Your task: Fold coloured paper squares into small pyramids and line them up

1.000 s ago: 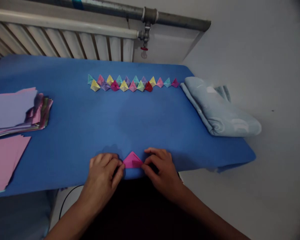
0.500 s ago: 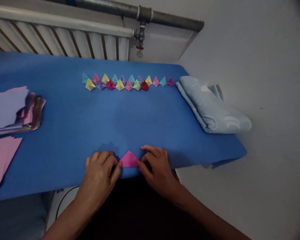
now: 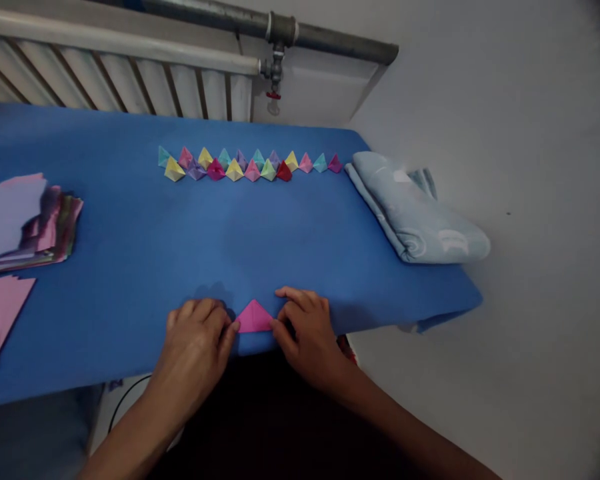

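Note:
A small pink folded paper triangle (image 3: 254, 318) lies at the near edge of the blue-covered table (image 3: 145, 233), its point facing away from me. My left hand (image 3: 199, 333) pinches the triangle's left corner between thumb and fingers. At the right corner, my right hand (image 3: 307, 330) pinches the paper with thumb and index finger, its other fingers curled above. Farther back, folded paper pieces (image 3: 235, 170) in several colours stand in two staggered rows.
Stacks of coloured paper (image 3: 10, 220) and pink sheets (image 3: 0, 317) lie at the left. A folded light-blue blanket (image 3: 415, 213) rests at the right by the wall. Behind the table are a radiator (image 3: 120, 50) and a pipe with a red-handled valve (image 3: 275, 67).
The whole view has shifted slightly, so everything appears a little farther left. Both hands keep the same hold on the pink triangle.

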Motion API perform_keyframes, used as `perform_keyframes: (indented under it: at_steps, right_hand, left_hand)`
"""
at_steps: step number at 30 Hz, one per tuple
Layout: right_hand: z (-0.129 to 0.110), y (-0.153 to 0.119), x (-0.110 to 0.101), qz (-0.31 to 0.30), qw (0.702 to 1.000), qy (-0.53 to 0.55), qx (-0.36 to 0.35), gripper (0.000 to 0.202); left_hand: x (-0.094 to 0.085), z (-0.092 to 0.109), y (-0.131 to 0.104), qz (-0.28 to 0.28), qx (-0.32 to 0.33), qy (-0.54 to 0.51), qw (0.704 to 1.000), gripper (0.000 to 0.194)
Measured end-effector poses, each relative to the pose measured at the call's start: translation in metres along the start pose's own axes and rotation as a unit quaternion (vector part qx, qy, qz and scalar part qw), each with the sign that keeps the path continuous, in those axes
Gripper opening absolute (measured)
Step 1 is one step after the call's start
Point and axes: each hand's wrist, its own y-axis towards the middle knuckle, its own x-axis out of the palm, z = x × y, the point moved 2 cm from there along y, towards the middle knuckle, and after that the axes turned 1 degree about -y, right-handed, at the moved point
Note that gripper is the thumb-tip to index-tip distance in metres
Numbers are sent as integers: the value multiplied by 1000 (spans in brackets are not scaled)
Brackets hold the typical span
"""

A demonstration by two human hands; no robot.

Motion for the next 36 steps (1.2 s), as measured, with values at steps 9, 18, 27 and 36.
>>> perform_keyframes:
  at_steps: [9, 18, 27, 36]
  right_hand:
    - [-2, 0, 2, -5, 1000, -26, 1, 11]
    - [-4, 2, 2, -15, 999, -33, 8, 13]
    - [-2, -2, -2, 11, 1000, 6, 14, 13]
    - [-8, -33, -1, -9, 975, -76, -209, 27]
  left_hand:
    - [0, 3, 2, 11, -1, 46, 999, 29]
    - [7, 7, -8, 64, 223, -6, 973, 35]
    - [5, 4, -7, 88, 279, 7, 956, 35]
    - [12, 2, -8, 122, 273, 0, 954, 30]
